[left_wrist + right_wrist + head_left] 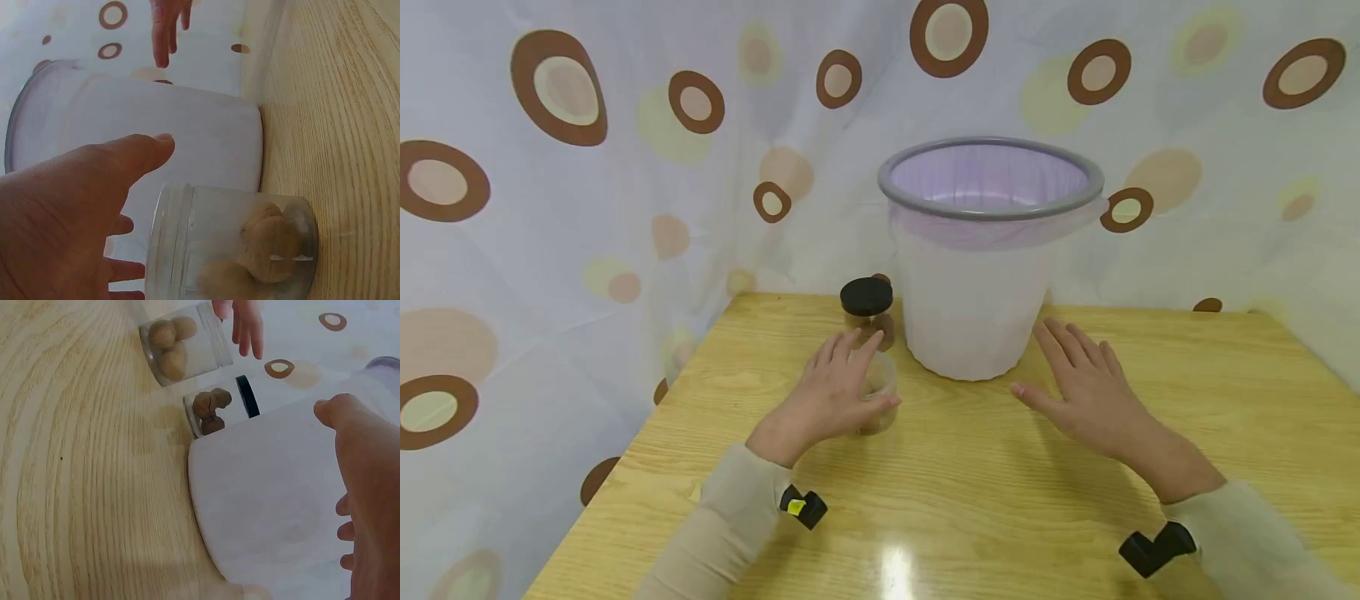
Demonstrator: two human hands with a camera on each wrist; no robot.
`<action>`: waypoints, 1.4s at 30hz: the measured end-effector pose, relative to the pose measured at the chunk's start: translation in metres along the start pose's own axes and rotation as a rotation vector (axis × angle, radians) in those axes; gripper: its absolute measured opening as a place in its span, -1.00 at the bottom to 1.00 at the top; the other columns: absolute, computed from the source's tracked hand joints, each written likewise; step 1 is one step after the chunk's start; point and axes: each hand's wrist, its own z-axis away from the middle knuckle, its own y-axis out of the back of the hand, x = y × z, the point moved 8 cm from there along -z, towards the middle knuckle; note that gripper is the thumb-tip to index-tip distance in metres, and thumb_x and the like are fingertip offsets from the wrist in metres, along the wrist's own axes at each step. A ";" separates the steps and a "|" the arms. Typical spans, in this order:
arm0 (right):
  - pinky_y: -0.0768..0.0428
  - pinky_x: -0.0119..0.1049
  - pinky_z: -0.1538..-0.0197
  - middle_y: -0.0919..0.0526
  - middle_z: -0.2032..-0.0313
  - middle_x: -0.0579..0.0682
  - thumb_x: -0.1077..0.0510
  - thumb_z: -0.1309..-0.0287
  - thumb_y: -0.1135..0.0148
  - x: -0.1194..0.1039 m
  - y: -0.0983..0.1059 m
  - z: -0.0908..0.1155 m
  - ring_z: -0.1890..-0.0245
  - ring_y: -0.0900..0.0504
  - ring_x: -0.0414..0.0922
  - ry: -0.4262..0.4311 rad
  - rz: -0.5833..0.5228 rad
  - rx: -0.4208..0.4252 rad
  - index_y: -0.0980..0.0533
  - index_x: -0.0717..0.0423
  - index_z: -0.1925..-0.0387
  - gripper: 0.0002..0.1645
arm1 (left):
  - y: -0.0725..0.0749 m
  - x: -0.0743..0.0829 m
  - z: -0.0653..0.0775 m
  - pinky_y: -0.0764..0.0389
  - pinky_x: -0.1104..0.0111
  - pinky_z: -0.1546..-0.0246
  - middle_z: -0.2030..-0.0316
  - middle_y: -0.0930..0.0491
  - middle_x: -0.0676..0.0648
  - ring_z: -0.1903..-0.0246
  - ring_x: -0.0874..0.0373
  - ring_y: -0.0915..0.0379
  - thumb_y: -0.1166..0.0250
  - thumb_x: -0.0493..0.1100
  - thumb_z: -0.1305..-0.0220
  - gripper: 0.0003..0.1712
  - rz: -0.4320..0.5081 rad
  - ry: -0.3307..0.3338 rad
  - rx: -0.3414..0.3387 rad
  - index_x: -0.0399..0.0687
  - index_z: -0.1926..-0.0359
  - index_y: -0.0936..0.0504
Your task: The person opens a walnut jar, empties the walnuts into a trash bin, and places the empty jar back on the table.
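My left hand [823, 400] is spread over a clear open jar [884, 375], its fingers straight and gripping nothing. Brown, walnut-like nuts [270, 250] lie at the bottom of that jar. Just behind it stands a second clear jar with a black lid [867, 297]; similar dark nuts [204, 405] show inside. To the right of the jars, a white bin [973, 292] with a grey rim and a pale purple liner stands upright. My right hand [1093, 400] hovers at the bin's lower right, thumb apart from extended fingers, holding nothing.
All of it stands on a light wooden table [955, 500]. A pale curtain [700, 200] with brown ring patterns hangs behind the table and along its left side. Each wrist carries a small black camera [805, 507] over a beige sleeve.
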 end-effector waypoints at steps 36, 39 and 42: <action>-0.25 0.40 -0.32 -0.06 -0.53 0.10 -0.10 -0.19 -0.37 -0.070 -0.031 0.010 -0.49 -0.10 0.20 0.232 -0.382 0.033 0.06 -0.14 -0.57 0.09 | 0.012 0.071 0.002 -0.46 0.31 0.13 -0.02 -0.31 -0.11 0.06 0.10 -0.25 -0.40 0.33 -0.10 -0.09 0.291 -0.166 0.189 0.09 -0.39 -0.37; -0.31 0.33 -0.32 -0.16 -0.48 0.11 -0.06 -0.14 -0.42 -0.073 -0.028 0.013 -0.44 -0.21 0.18 0.259 -0.385 0.068 0.01 -0.05 -0.55 0.11 | 0.016 0.080 -0.001 -0.48 0.29 0.07 -0.03 -0.32 -0.09 -0.01 0.08 -0.25 -0.43 0.30 -0.06 -0.16 0.301 -0.189 0.264 0.09 -0.31 -0.44; -0.34 0.27 -0.32 -0.22 -0.46 0.07 -0.04 -0.11 -0.45 -0.073 -0.026 0.016 -0.42 -0.27 0.11 0.256 -0.392 0.098 0.00 -0.03 -0.55 0.13 | 0.017 0.087 -0.003 -0.50 0.26 0.03 -0.04 -0.34 -0.09 -0.05 0.07 -0.25 -0.47 0.27 -0.03 -0.19 0.308 -0.205 0.323 0.07 -0.25 -0.47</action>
